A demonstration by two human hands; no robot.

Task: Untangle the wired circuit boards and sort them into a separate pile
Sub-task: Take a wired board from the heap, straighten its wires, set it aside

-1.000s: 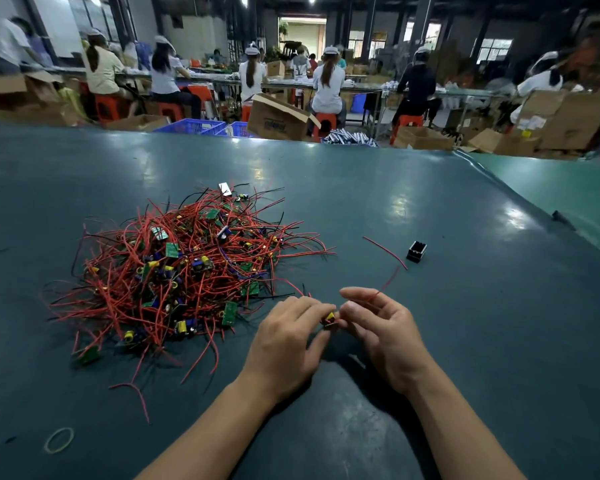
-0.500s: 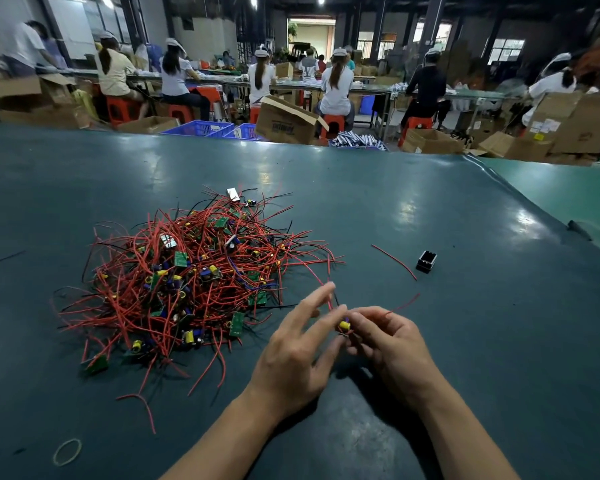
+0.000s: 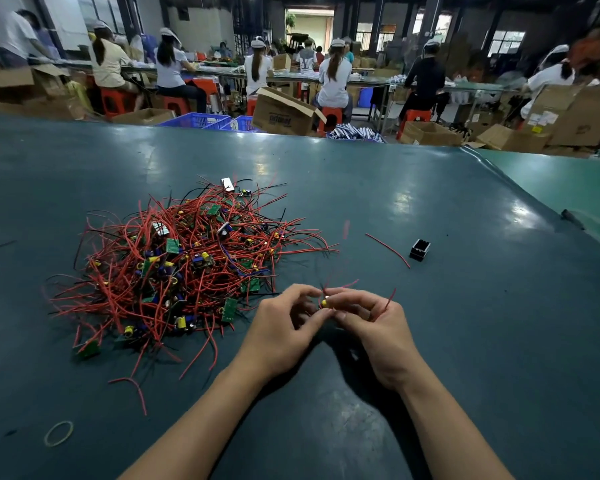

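Observation:
A tangled pile of small green circuit boards with red and black wires (image 3: pixel 184 268) lies on the dark green table (image 3: pixel 430 341), left of centre. Just right of the pile, my left hand (image 3: pixel 284 330) and my right hand (image 3: pixel 374 327) meet fingertip to fingertip. Between them they pinch one small wired circuit board (image 3: pixel 325 303) with a yellow part; most of it is hidden by the fingers. Its red wires stick up and to the right, blurred.
A loose red wire (image 3: pixel 388 250) and a small black block (image 3: pixel 419 250) lie to the right of the pile. A rubber band (image 3: pixel 58 433) rests near the front left. Beyond the table's far edge are cardboard boxes (image 3: pixel 284 112), blue crates and seated workers.
My left hand's fingers, spread half a second ago, have curled back onto the small board. Both hands stay together at the same spot, and the board's wires have swung upward.

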